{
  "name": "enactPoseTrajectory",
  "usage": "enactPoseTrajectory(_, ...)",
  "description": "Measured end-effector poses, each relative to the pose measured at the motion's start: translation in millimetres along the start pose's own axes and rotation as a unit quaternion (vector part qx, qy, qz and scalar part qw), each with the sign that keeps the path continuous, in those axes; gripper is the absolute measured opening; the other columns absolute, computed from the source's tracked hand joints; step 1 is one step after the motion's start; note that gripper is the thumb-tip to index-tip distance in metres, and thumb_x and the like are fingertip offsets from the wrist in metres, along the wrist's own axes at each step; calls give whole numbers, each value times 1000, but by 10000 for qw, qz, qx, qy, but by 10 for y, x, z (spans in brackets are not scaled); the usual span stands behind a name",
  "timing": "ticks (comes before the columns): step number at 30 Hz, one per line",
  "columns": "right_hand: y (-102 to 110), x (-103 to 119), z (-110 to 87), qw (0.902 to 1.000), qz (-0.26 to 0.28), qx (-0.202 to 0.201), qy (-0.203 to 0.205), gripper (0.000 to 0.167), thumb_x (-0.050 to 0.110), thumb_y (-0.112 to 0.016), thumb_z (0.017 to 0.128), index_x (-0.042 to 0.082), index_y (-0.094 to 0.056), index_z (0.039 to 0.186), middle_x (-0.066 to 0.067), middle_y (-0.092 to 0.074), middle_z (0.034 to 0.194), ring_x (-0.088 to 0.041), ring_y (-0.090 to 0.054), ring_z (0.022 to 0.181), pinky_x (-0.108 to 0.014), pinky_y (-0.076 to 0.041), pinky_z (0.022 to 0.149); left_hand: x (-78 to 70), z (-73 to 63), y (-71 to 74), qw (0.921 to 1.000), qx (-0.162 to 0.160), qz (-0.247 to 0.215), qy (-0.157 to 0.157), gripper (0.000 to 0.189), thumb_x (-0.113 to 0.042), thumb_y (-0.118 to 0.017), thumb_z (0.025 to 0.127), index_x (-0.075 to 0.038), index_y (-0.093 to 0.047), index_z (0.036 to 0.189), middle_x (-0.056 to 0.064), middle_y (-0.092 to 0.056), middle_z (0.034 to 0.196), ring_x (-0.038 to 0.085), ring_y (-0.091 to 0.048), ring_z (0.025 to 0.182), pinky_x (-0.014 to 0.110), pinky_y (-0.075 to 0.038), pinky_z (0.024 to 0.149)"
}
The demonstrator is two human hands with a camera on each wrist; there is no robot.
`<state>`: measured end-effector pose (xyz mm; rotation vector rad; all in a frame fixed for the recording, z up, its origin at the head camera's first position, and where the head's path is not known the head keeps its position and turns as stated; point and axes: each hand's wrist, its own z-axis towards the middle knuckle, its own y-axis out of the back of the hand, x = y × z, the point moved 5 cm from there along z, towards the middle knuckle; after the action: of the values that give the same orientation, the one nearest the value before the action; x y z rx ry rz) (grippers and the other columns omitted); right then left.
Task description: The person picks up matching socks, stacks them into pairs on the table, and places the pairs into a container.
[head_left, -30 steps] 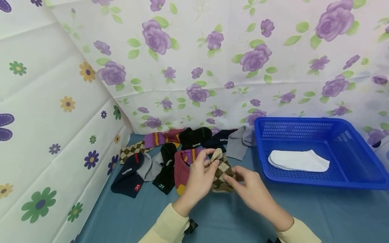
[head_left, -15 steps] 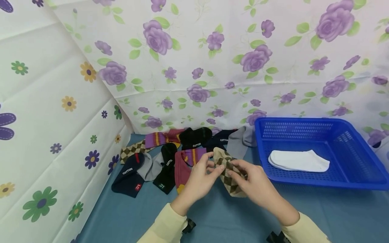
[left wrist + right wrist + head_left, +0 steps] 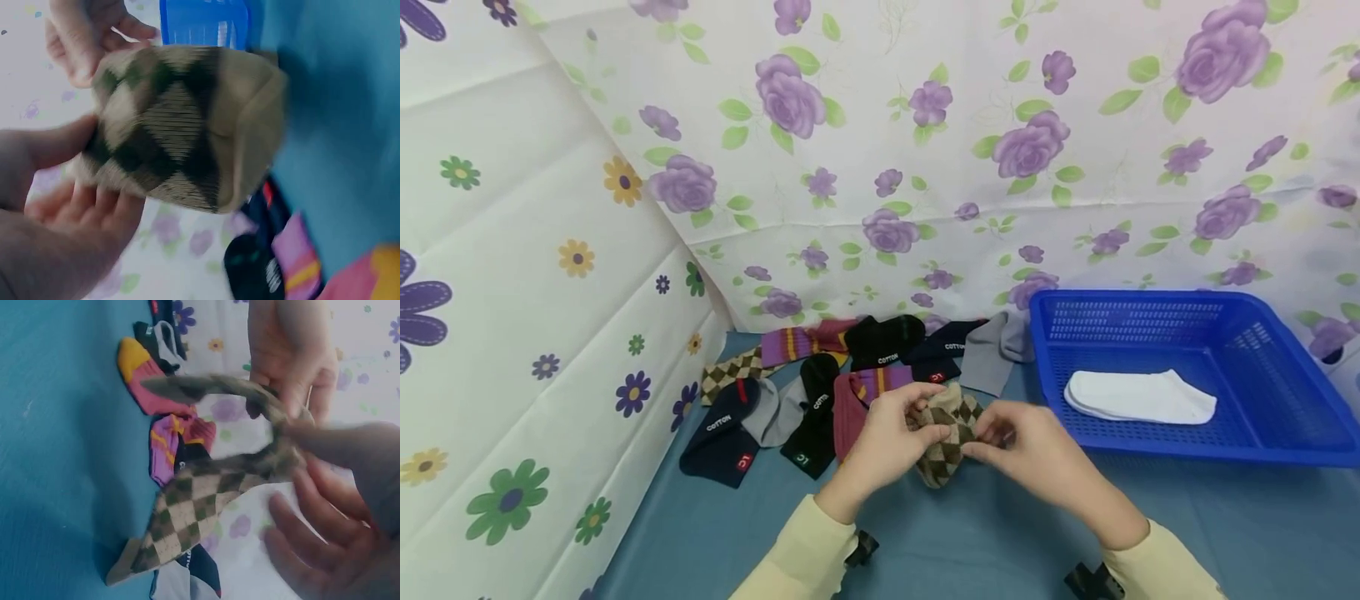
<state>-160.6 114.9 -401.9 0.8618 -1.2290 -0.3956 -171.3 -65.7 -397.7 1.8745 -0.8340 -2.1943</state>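
Observation:
A beige-and-brown checkered sock is held up between both hands over the blue cloth. My left hand pinches it from the left, thumb in front. From the right, my right hand pinches the sock's edge between thumb and fingers. In the left wrist view the plain beige end of the sock points away from the hands. The right wrist view shows the sock hanging in two flaps, blurred where the fingers grip it.
A blue plastic basket stands at the right with white socks in it. Left and behind the hands lie several loose socks: navy, black, grey, purple-striped and another checkered one. Flowered sheets rise behind.
The checkered sock has been turned about between the hands; its lower part swung right, then back left. Both hands have shifted slightly and keep hold of it. Basket and other socks stay put.

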Motion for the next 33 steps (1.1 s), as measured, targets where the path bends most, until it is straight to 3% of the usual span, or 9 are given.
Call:
enactPoseTrajectory(4,27,-50,34,9981,-336,-475,206,67,15,-82,71,32,-51,127,6,-58,120,-14,-56,110,-38,-51,85,-84,-30,39,9890,855,1113,-465,42,-14,-67,87,-36,-57,122,-12,-61,103,5,-56,82,20,-49,67)
enactPoseTrajectory(6,-59,-71,63,9964,-536,-383,538,92,10,-83,69,37,-33,141,3,-46,138,-20,-47,125,-44,-48,91,-133,-56,61,9794,1058,1525,-789,43,-12,-66,87,-37,-57,121,-15,-60,110,1,-57,89,19,-50,72)
enactPoseTrajectory(8,-177,-100,92,9939,-664,-198,859,101,13,-83,69,41,-23,145,4,-37,147,-22,-41,132,-48,-46,95,-174,-92,82,9702,1108,1876,-1063,43,-12,-66,87,-38,-58,120,-16,-60,111,-2,-57,93,17,-49,73)
enactPoseTrajectory(12,-369,-171,132,9911,-671,16,1149,75,19,-81,72,33,-44,136,1,-41,145,-25,-40,133,-50,-43,98,-233,-169,111,9552,1054,2401,-1376,41,-14,-67,86,-37,-59,120,-16,-60,107,-2,-57,90,17,-49,72)
enactPoseTrajectory(16,-423,-285,138,9920,-864,-320,858,41,11,-80,68,26,-67,103,4,-63,117,-17,-56,114,-40,-50,89,-199,-206,170,9465,834,2842,-1281,38,-15,-68,86,-33,-61,119,-14,-62,106,1,-58,89,21,-50,75)
enactPoseTrajectory(20,-395,-410,76,9872,-1305,-748,534,32,9,-80,63,28,-63,82,12,-62,87,-5,-54,78,-27,-47,62,-26,-201,275,9359,633,3328,-964,33,-12,-67,86,-29,-65,114,-10,-64,104,7,-60,92,27,-52,79)
enactPoseTrajectory(24,-388,-495,-23,9847,-1428,-868,487,36,10,-80,63,30,-51,70,15,-50,71,-2,-44,63,-20,-37,54,254,-195,377,9237,609,3723,-666,27,-7,-65,86,-24,-70,107,-6,-65,98,9,-60,89,27,-53,77)
enactPoseTrajectory(29,-380,-509,-94,9856,-1165,-1037,648,38,1,-76,66,28,-49,72,15,-46,71,0,-45,63,-16,-39,53,575,-222,537,9232,333,3818,-281,17,-10,-64,87,-23,-73,93,-7,-64,87,6,-58,79,27,-53,74)
enactPoseTrajectory(33,-356,-474,-111,9808,-1159,-1296,880,37,1,-75,68,26,-49,76,15,-48,78,-2,-45,69,-19,-41,56,644,-262,623,9297,-155,3650,-468,11,-15,-63,89,-23,-70,90,-10,-65,84,2,-56,74,29,-53,76)
